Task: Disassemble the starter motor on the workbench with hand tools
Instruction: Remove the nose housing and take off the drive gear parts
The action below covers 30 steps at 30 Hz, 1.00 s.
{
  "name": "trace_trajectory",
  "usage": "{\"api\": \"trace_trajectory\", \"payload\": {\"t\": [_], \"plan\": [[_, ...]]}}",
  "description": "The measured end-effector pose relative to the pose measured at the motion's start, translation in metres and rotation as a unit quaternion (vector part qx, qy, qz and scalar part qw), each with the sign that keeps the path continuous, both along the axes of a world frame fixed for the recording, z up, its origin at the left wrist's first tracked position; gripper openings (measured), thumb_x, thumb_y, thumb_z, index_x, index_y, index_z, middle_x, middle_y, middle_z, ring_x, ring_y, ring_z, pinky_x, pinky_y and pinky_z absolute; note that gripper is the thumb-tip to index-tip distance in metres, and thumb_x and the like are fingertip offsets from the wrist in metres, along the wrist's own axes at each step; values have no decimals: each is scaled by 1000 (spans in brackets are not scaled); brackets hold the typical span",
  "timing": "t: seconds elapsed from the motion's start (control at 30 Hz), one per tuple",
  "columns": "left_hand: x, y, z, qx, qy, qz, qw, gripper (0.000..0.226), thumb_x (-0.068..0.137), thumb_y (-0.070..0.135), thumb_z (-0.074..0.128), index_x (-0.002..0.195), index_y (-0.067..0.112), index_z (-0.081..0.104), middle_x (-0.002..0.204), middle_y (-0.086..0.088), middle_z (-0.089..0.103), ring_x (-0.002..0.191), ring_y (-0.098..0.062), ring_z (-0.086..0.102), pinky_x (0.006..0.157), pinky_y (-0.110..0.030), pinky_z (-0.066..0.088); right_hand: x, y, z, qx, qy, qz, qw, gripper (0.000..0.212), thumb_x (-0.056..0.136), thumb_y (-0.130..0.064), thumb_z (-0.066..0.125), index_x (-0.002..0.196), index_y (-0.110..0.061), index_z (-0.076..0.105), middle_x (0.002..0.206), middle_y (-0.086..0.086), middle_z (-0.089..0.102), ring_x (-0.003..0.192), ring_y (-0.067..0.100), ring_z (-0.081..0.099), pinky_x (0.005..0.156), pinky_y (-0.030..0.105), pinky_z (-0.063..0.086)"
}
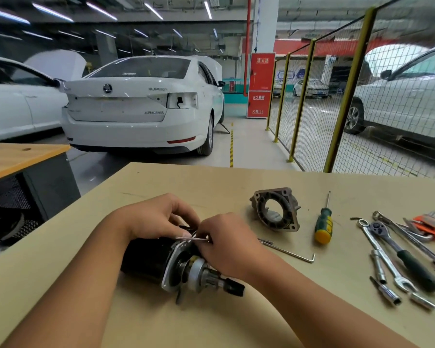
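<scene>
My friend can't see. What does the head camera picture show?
Two bare hands, the left hand and right hand, work together on a black starter motor lying on a tan workbench. Its grey end housing sits apart, beside a green and yellow screwdriver and wrenches.

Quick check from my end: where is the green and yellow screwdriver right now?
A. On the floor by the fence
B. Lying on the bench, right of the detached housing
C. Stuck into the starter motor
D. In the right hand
B: the screwdriver lies untouched on the workbench, just right of the detached housing, while both hands work at the starter motor.
</scene>
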State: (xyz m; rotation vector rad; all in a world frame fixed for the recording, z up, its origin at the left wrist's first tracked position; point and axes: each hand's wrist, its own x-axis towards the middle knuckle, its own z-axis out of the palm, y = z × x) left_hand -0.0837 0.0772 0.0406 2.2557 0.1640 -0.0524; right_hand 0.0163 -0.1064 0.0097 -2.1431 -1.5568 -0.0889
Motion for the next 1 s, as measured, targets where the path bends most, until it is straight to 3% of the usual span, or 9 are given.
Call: {"api": "trace_trajectory", "payload": {"t": [0.17, 0.33, 0.43, 0.57, 0.67, 0.77, 0.83, 0.93, 1.0], "plan": [[1, 2, -1, -12, -6, 24, 1000, 30, 87, 0, 78, 111, 19, 79, 104, -3, 79, 105, -20, 74, 88, -30, 60, 4, 2, -4, 25, 47, -7, 999, 19, 87, -33, 59, 94, -26, 74, 86, -4, 70, 78, 18, 62, 68, 39, 55], [5, 0, -4, 31, -40, 39, 998, 27, 86, 3, 80, 109, 16, 79, 104, -1, 79, 103, -12, 73, 93, -30, 59, 9, 2, -7, 42, 119, -28, 992, 16, 84, -36, 65, 90, -26, 76, 63, -11, 57, 62, 7, 55, 52, 25, 39], [7, 2, -5, 52, -68, 41, 995, 23, 87, 5, 79, 107, 17, 79, 102, 0, 79, 101, -10, 74, 91, -27, 58, 10, 1, -6, 39, 102, -51, 993, 21, 85, -44, 66, 94, -29, 76, 69, -11, 62, 68, 8, 59, 57, 28, 46], [11, 6, -9, 60, -87, 45, 993, 30, 85, 6, 82, 99, 31, 76, 96, 10, 79, 97, -4, 74, 85, -19, 55, 10, 0, 2, 10, 58, -57, 997, 25, 90, -47, 65, 99, -27, 77, 87, -4, 72, 77, 15, 64, 68, 36, 56], [15, 7, -11, 84, -87, 78, 990, 25, 82, 18, 86, 93, 38, 76, 93, 18, 77, 94, -1, 73, 88, -30, 60, 10, 2, 12, -27, 13, -46, 998, 23, 91, -40, 63, 91, -21, 76, 81, 2, 69, 73, 22, 61, 64, 38, 53], [16, 9, -9, 139, -48, 149, 978, 18, 79, 46, 87, 91, 35, 79, 86, 15, 76, 84, -1, 71, 85, -35, 62, 11, 6, 24, -60, 5, -51, 997, 20, 85, -28, 61, 81, -13, 74, 72, 6, 65, 69, 27, 59, 59, 38, 51], [15, 10, -8, 197, 6, 175, 965, 37, 80, 67, 77, 90, 32, 80, 85, 14, 74, 81, -3, 68, 78, -28, 57, 10, 10, 28, -72, 7, -63, 995, 17, 79, -23, 59, 72, -11, 69, 65, 7, 60, 64, 29, 57, 52, 35, 45], [15, 7, -9, 178, 43, 151, 971, 40, 90, 66, 67, 79, 29, 78, 73, 14, 68, 73, -6, 61, 66, -26, 46, 8, 14, 24, -68, 8, -77, 995, 14, 77, -20, 59, 66, -11, 63, 61, 7, 55, 62, 31, 56, 46, 30, 36], [15, 6, -8, 168, 50, 125, 976, 32, 95, 60, 65, 86, 31, 78, 83, 14, 72, 83, -6, 65, 75, -27, 50, 7, 15, 21, -63, 0, -83, 995, 12, 77, -19, 59, 70, -12, 66, 65, 7, 59, 64, 30, 58, 46, 30, 37]]}}
